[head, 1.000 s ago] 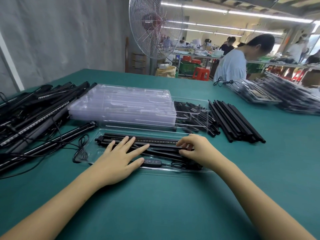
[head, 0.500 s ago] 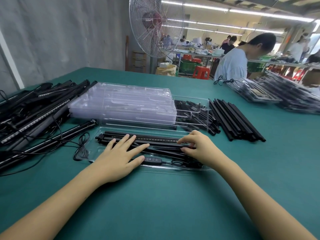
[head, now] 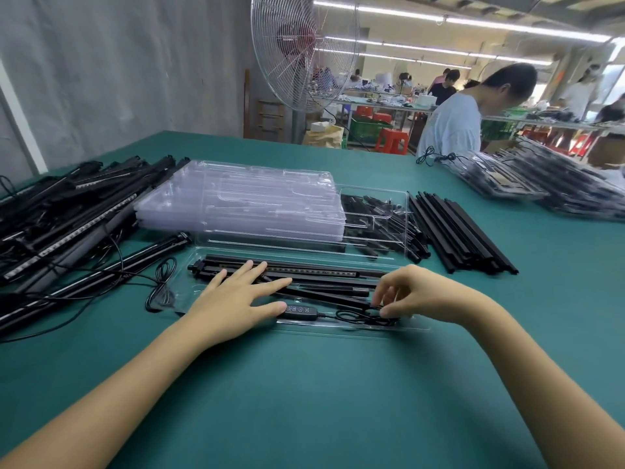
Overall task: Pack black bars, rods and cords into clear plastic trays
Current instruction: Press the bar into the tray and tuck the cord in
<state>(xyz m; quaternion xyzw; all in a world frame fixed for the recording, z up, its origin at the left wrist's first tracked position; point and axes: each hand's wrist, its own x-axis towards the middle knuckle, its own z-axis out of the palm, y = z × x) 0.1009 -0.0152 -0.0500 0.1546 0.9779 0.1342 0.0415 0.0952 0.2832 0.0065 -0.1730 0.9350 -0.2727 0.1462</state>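
Observation:
A clear plastic tray [head: 417, 328] lies in front of me on the green table. It holds a black LED bar [head: 321, 271], black rods [head: 331, 292] and a cord with a button controller [head: 299, 310]. My left hand [head: 236, 299] lies flat with straight fingers on the bars at the tray's left part, thumb beside the controller. My right hand [head: 417, 294] hovers over the tray's right end, its thumb and fingers pinching the coiled black cord [head: 363, 316].
A stack of empty clear trays [head: 243, 204] stands behind. Black light bars with cords [head: 64, 214] are heaped at the left, black rods [head: 463, 231] at the right, small black parts [head: 382, 218] between. Packed trays [head: 548, 187] lie far right near another person [head: 456, 120]. A fan [head: 301, 49] stands behind the table.
My right hand has shifted from the rods toward the near edge of the tray and now pinches the coiled cord. My left hand has stayed flat on the bars.

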